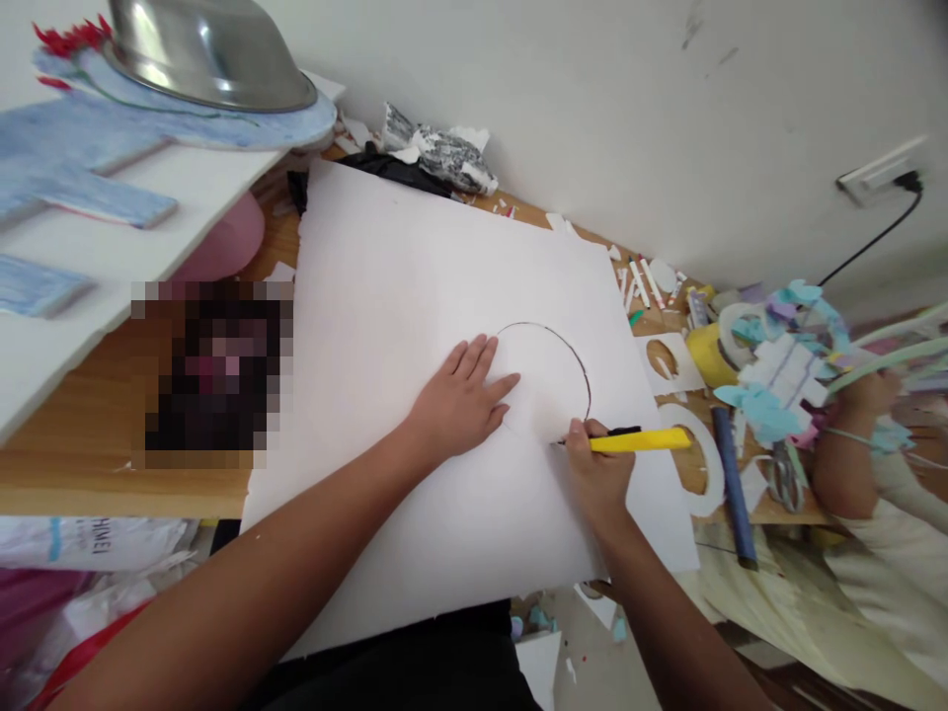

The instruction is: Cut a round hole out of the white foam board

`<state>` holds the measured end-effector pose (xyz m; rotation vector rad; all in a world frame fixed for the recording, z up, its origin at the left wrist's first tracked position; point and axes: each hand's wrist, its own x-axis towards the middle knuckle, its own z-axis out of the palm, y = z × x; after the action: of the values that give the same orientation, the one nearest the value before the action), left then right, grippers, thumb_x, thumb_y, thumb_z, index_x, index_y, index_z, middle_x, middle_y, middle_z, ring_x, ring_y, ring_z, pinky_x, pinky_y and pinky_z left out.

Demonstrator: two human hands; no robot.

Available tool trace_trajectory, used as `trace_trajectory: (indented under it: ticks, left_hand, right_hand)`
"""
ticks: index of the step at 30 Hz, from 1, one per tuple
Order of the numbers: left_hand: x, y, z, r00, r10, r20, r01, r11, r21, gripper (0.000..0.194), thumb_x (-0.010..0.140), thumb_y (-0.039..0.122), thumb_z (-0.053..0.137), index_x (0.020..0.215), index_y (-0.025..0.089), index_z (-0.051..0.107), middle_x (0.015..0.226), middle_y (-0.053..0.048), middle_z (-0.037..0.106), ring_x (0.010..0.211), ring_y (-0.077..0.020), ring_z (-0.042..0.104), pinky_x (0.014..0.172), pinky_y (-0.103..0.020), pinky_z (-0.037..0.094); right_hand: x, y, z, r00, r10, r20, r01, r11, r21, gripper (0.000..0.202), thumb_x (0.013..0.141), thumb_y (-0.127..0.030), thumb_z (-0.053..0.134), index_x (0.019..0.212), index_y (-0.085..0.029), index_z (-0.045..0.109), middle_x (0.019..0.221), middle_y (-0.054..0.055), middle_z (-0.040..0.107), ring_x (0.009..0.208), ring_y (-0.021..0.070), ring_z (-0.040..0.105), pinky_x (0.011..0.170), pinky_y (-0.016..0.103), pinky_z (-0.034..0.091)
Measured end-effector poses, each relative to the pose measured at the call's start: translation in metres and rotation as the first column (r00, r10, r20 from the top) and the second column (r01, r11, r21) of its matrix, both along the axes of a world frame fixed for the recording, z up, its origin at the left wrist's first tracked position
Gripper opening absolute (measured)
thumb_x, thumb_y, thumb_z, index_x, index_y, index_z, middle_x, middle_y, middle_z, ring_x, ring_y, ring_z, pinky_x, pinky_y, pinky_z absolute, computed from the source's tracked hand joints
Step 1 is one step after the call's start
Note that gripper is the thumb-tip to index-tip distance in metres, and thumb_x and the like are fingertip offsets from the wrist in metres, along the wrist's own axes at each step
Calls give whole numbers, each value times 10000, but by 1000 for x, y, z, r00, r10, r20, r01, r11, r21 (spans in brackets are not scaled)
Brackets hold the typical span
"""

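A large white foam board lies across the table and over its front edge. It bears a thin, dark curved line, part of a circle, thicker on the right side. My left hand rests flat on the board inside and beside the curve, fingers spread. Closed round a yellow utility knife with a black part is my right hand, at the lower right of the curve. The knife's thin tip points left and meets the board's surface; whether it has sunk in cannot be seen.
Left, a metal bowl sits on a blue-painted cutout. Right are markers, a white ring, a blue tube, scissors and another person's arm. A socket with a cord is on the wall.
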<state>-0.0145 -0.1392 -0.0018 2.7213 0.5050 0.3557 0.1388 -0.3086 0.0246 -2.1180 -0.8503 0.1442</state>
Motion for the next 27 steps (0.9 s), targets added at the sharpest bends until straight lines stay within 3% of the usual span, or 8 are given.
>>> trace_trajectory:
  ticks: [6, 11, 18, 27]
  left_hand:
    - [-1, 0, 2, 1000, -2, -17, 2, 1000, -8, 509, 1030, 429, 368, 1497, 250, 463, 1653, -144, 204, 1533, -339, 139, 1236, -504, 158]
    - [-1, 0, 4, 1000, -1, -22, 1, 1000, -18, 504, 1029, 421, 377, 1493, 248, 468, 1653, -139, 202, 1533, -334, 143, 1237, -502, 158]
    - [0, 0, 2, 1000, -8, -15, 7, 1000, -25, 508, 1030, 425, 371, 1496, 245, 464, 1654, -152, 174, 1534, -342, 128, 1237, -508, 154]
    - [-1, 1, 4, 999, -11, -33, 10, 999, -35, 512, 1033, 419, 363, 1503, 239, 456, 1654, -161, 175, 1533, -345, 120, 1241, -505, 144]
  right_hand:
    - [0, 2, 8, 995, 29, 94, -22, 997, -70, 489, 857, -398, 637, 524, -219, 327, 487, -60, 307, 501, 91, 323, 513, 260, 303]
    - [3, -4, 3, 998, -16, 59, 17, 1000, -22, 425, 882, -413, 612, 547, -199, 462, 499, -40, 438, 510, 106, 399, 518, 260, 335]
    - [3, -12, -7, 995, -102, -10, 102, 989, 111, 393, 873, -433, 631, 582, -182, 546, 487, -39, 446, 470, 101, 393, 475, 252, 341]
    - [7, -12, -11, 992, -106, -73, 114, 988, 106, 401, 878, -461, 632, 605, -173, 578, 482, -38, 459, 448, 100, 398, 440, 250, 299]
